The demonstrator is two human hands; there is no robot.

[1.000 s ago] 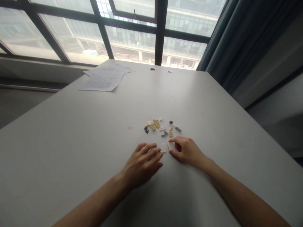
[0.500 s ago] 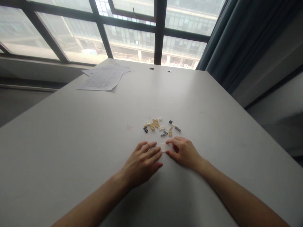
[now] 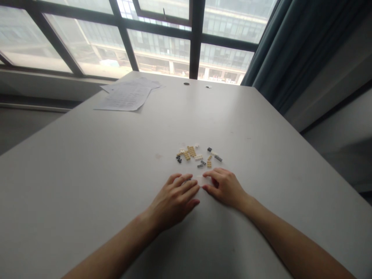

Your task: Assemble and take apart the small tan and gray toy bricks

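Between my two hands lies a small flat white piece [image 3: 200, 180], partly covered by fingers. My right hand [image 3: 225, 186] holds its right side, thumb at the near edge and index finger at the far edge. My left hand [image 3: 178, 197] rests palm down with fingers stretched out, the fingertips at the white piece's left side. Something small and dark shows between its fingers, too hidden to name. Just beyond my hands lie loose building bricks: tan plates [image 3: 191, 151], a white plate [image 3: 198, 157], grey pieces [image 3: 200, 166] and black pieces [image 3: 178, 159].
A dark brick [image 3: 209, 149] and a long grey brick [image 3: 218, 158] lie at the right of the pile. Printed papers [image 3: 124, 97] lie at the far left of the white table [image 3: 116, 162]. Windows stand behind it, and a blue curtain [image 3: 279, 58] hangs at right.
Both hands stay almost in place. My right fingertips have shifted very slightly left along the white piece. The loose bricks have not moved.
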